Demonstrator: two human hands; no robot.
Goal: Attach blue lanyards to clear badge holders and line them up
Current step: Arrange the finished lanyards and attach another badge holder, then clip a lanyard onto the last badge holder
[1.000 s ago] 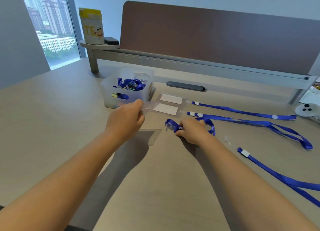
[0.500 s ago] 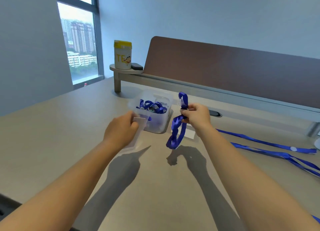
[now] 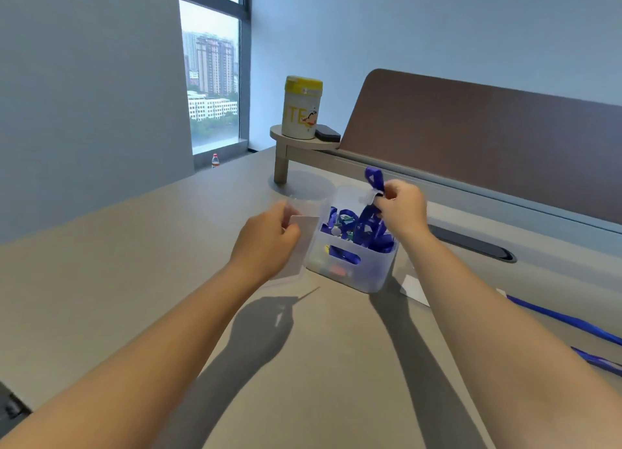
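Observation:
My left hand (image 3: 266, 240) holds a clear badge holder (image 3: 303, 233) with a white card inside, raised above the desk just left of the bin. My right hand (image 3: 400, 209) pinches a folded blue lanyard (image 3: 374, 178) by its clip end, lifted over the bin; its loops hang down behind my fingers. The two hands are a short gap apart. A finished badge holder (image 3: 415, 288) lies on the desk, partly hidden behind my right forearm, and two blue lanyard straps (image 3: 565, 320) trail off to the right edge.
A translucent plastic bin (image 3: 353, 263) with several blue lanyards stands on the grey desk (image 3: 134, 280). Behind it is a raised shelf (image 3: 303, 142) bearing a yellow-lidded canister (image 3: 302, 112), a brown divider panel (image 3: 488, 135), and a dark cable slot (image 3: 471, 243).
Both hands have risen from the desk. The right hand picked the lanyard up and lifted it over the bin; the left hand raised the badge holder. The view tilted upward.

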